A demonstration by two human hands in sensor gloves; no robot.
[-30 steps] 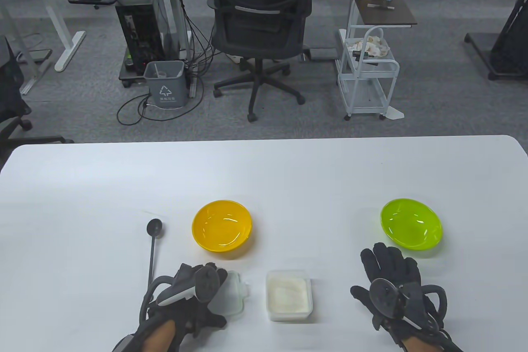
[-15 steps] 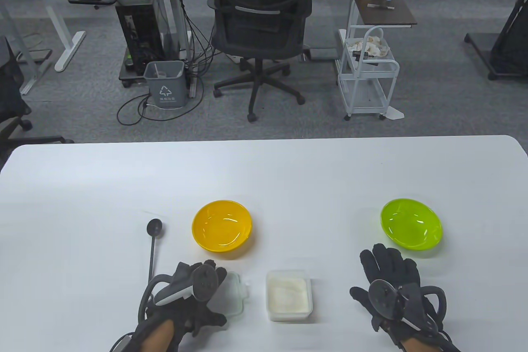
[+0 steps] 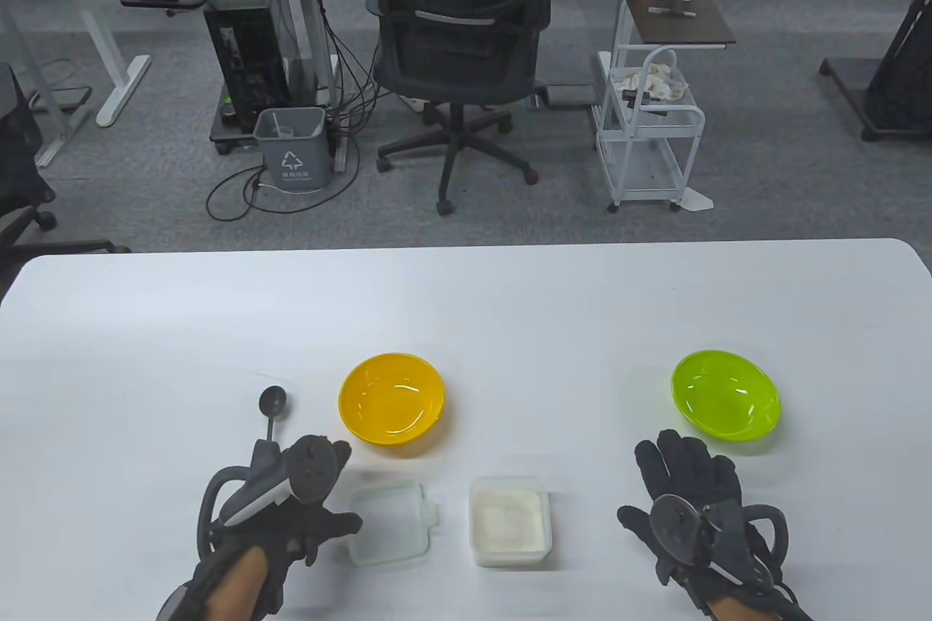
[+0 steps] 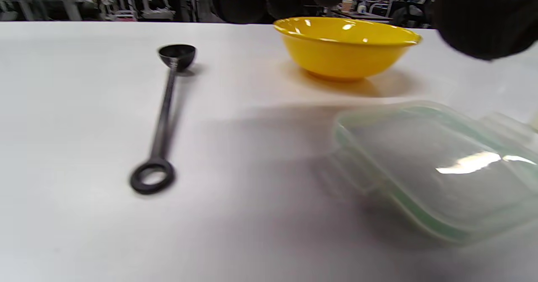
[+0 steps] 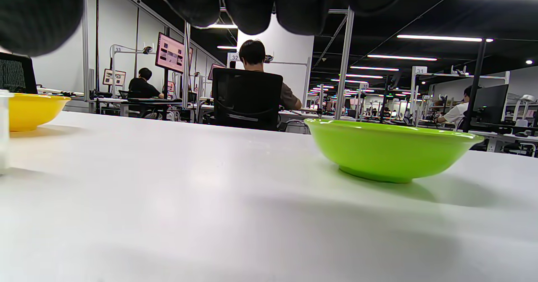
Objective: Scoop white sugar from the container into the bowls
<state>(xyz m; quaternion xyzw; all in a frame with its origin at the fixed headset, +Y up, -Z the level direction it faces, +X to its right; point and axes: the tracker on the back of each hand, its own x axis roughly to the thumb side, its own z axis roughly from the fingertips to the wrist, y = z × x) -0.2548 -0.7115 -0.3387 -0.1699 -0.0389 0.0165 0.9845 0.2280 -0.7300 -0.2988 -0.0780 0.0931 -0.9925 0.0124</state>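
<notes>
An open clear container of white sugar (image 3: pixel 509 520) sits at the table's near middle. Its clear lid (image 3: pixel 386 521) lies flat just left of it, also in the left wrist view (image 4: pixel 437 168). A black long-handled scoop (image 3: pixel 271 411) lies left of the yellow bowl (image 3: pixel 392 397), with its ring end nearest in the left wrist view (image 4: pixel 162 118). The green bowl (image 3: pixel 726 394) stands at the right. My left hand (image 3: pixel 291 497) hovers open and empty over the scoop's handle end. My right hand (image 3: pixel 688 497) rests flat and empty on the table below the green bowl (image 5: pixel 388 149).
The white table (image 3: pixel 466 301) runs far behind the bowls. An office chair (image 3: pixel 459 60) and a white cart (image 3: pixel 648 133) stand beyond its far edge.
My left hand has let go of the lid, which now lies flat, and has moved left toward the scoop's handle. My right hand has not moved.
</notes>
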